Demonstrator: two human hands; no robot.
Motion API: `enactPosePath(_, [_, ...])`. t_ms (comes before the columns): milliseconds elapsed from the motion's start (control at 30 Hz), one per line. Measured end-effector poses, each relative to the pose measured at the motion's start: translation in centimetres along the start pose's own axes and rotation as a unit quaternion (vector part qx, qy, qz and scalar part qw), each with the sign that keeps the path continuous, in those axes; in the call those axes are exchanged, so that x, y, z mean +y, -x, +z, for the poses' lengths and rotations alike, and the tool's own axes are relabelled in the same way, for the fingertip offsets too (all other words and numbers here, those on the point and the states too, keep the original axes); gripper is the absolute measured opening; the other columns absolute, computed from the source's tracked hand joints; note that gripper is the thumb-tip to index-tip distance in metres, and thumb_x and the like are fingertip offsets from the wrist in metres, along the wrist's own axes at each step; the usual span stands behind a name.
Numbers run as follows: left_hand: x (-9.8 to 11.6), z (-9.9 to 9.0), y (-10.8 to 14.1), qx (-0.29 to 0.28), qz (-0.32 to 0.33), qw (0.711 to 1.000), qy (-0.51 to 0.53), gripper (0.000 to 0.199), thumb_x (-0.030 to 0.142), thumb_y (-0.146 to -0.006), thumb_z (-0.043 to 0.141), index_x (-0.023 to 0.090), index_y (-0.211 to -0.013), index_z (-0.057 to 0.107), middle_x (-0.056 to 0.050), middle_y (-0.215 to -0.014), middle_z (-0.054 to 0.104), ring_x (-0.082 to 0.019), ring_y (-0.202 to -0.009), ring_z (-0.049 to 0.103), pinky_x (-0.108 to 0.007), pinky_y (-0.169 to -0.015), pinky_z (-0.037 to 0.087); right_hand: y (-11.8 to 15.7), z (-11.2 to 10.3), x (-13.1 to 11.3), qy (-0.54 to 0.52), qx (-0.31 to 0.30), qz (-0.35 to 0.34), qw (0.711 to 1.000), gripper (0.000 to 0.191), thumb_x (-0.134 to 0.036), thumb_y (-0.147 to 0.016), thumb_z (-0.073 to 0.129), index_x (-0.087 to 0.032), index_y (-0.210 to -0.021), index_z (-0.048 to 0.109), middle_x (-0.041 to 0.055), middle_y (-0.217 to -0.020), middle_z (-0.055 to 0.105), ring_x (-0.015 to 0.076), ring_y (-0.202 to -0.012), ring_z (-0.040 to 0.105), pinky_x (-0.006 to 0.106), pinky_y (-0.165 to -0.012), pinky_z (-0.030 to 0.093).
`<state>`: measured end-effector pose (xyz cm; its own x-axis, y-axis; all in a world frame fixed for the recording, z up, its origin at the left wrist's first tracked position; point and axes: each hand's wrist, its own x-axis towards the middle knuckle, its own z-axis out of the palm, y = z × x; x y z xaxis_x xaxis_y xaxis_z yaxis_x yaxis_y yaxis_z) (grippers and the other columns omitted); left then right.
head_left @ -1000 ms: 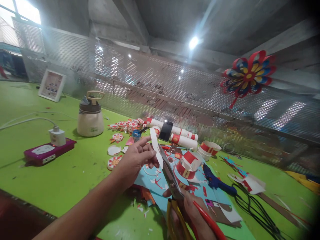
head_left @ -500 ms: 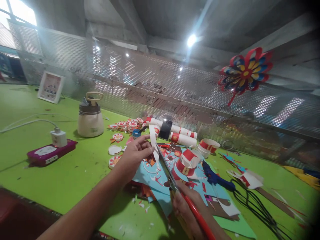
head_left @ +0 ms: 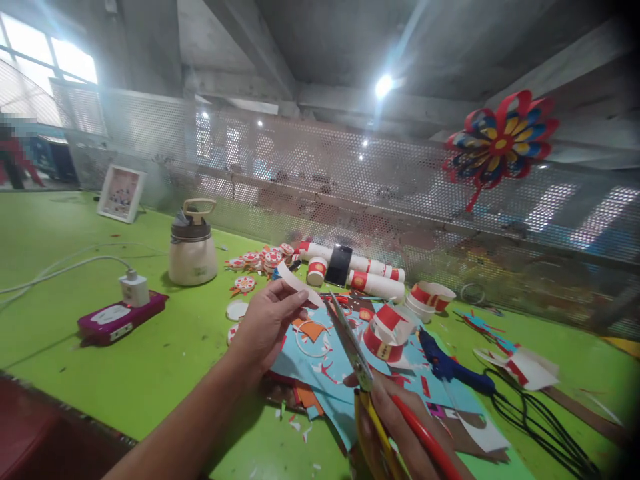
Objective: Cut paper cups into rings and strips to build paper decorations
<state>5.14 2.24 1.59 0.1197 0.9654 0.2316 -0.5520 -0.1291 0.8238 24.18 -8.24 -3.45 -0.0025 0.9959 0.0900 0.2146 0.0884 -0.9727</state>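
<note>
A curved white paper strip (head_left: 299, 283) is pinched between the thumb and fingers of my left hand (head_left: 273, 313). My right hand (head_left: 395, 417) grips scissors (head_left: 353, 343) with red and yellow handles; their blades point up toward the strip, a little to its right and apart from it. Under both hands lie light blue paper sheets (head_left: 295, 360) strewn with red and white scraps, a thin white ring (head_left: 299, 339) and an orange piece (head_left: 311, 329). Cut red-and-white paper cups (head_left: 387, 327) stand to the right of the blades.
A blue glue gun (head_left: 450, 367) with a coiled black cable lies at right. Behind are stacked paper cups (head_left: 377, 285), a phone (head_left: 339, 265) and several round red-and-white paper pieces (head_left: 273, 257). A bottle (head_left: 193, 253) and a purple power strip (head_left: 123, 320) stand at left.
The white strip has tilted from upright to slanting left. The scissor blades have come away from it toward the right. The whole view has shifted slightly.
</note>
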Motion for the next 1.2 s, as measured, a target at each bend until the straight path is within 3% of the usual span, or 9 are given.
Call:
enactPosePath(100, [-0.3,0.6,0.6,-0.017,-0.041,0.999,0.009,0.009,0.015,-0.070,0.071,0.011,-0.072,0.063,-0.003,-0.068,0.067,-0.008,-0.057,0.059,-0.018,-0.056,0.046,-1.1,-0.2,-0.8,-0.052,0.001,0.003,0.999,0.040,-0.055,-0.082,0.057,-0.019,-0.098,0.061,-0.0039,-0.057,0.047,0.0105,-0.049,0.046,0.023,-0.047,0.039])
enactPosePath(300, [-2.1,2.1,2.2,-0.089,-0.124,0.988,-0.006,0.009,0.017,-0.071,0.071,0.011,-0.072,0.066,-0.004,-0.069,0.068,-0.008,-0.055,0.057,-0.019,-0.056,0.047,-1.5,-0.6,-2.8,-0.079,0.044,-0.079,0.993,0.034,-0.039,-0.084,0.062,-0.022,-0.111,0.053,0.0019,-0.087,0.059,0.0170,-0.078,0.057,0.031,-0.072,0.049])
enactPosePath(667, [-3.0,2.9,3.5,-0.124,-0.175,0.976,-0.042,0.016,0.026,-0.073,0.067,0.010,-0.075,0.071,-0.010,-0.076,0.070,-0.017,-0.071,0.062,-0.024,-0.060,0.047,-1.5,-0.7,-2.5,-0.107,0.097,-0.116,0.983,0.022,-0.030,-0.088,0.058,-0.022,-0.108,0.054,-0.0018,-0.077,0.056,0.0132,-0.065,0.055,0.029,-0.062,0.047])
enactPosePath(800, [-1.4,1.4,1.7,0.051,-0.084,0.995,-0.017,0.013,0.025,-0.072,0.060,0.015,-0.065,0.067,-0.002,-0.068,0.066,-0.015,-0.070,0.059,-0.024,-0.062,0.046,-1.6,-1.6,-2.7,-0.105,0.067,-0.152,0.981,0.023,-0.026,-0.088,0.058,-0.022,-0.110,0.053,-0.0014,-0.077,0.055,0.0131,-0.065,0.053,0.029,-0.061,0.046])
enactPosePath(933, [0.7,0.2,0.1,0.157,0.152,0.969,-0.113,0.013,0.026,-0.078,0.056,0.021,-0.073,0.067,0.001,-0.080,0.065,-0.013,-0.079,0.058,-0.023,-0.070,0.045,-1.5,-2.5,-3.3,-0.078,-0.006,-0.165,0.983,0.023,-0.023,-0.087,0.058,-0.021,-0.109,0.054,-0.0012,-0.075,0.054,0.0129,-0.063,0.052,0.027,-0.058,0.044])
enactPosePath(1000, [1.3,0.5,0.3,0.101,0.153,0.965,-0.185,0.008,0.025,-0.074,0.065,0.021,-0.077,0.071,-0.002,-0.081,0.068,-0.015,-0.078,0.059,-0.024,-0.073,0.044,-1.4,-2.8,-3.5,-0.064,-0.051,-0.156,0.984,0.025,-0.024,-0.086,0.059,-0.021,-0.110,0.054,-0.0004,-0.077,0.054,0.0135,-0.063,0.052,0.028,-0.057,0.043])
enactPosePath(1067, [1.2,1.3,1.0,-0.059,0.092,0.954,-0.279,0.008,0.024,-0.072,0.068,0.019,-0.074,0.073,-0.005,-0.077,0.070,-0.018,-0.076,0.061,-0.026,-0.073,0.045,-1.3,-3.1,-3.7,-0.040,-0.081,-0.155,0.984,0.026,-0.025,-0.085,0.060,-0.020,-0.110,0.056,0.0004,-0.078,0.054,0.0134,-0.064,0.051,0.028,-0.058,0.042])
enactPosePath(1133, [0.8,2.1,1.9,-0.227,0.036,0.910,-0.345,0.014,0.027,-0.078,0.063,0.019,-0.079,0.074,-0.006,-0.080,0.071,-0.020,-0.077,0.063,-0.027,-0.071,0.045,-1.3,-3.3,-3.8,-0.020,-0.088,-0.155,0.984,0.026,-0.024,-0.085,0.060,-0.020,-0.110,0.057,0.0006,-0.080,0.055,0.0132,-0.065,0.050,0.028,-0.059,0.042])
enactPosePath(1200, [0.1,2.4,2.6,-0.322,-0.007,0.873,-0.366,0.021,0.030,-0.083,0.058,0.021,-0.091,0.074,-0.007,-0.082,0.071,-0.020,-0.076,0.063,-0.027,-0.068,0.046,-1.4,-3.5,-3.9,-0.006,-0.076,-0.159,0.984,0.027,-0.024,-0.085,0.060,-0.020,-0.111,0.057,-0.0001,-0.080,0.055,0.0128,-0.065,0.050,0.027,-0.060,0.042])
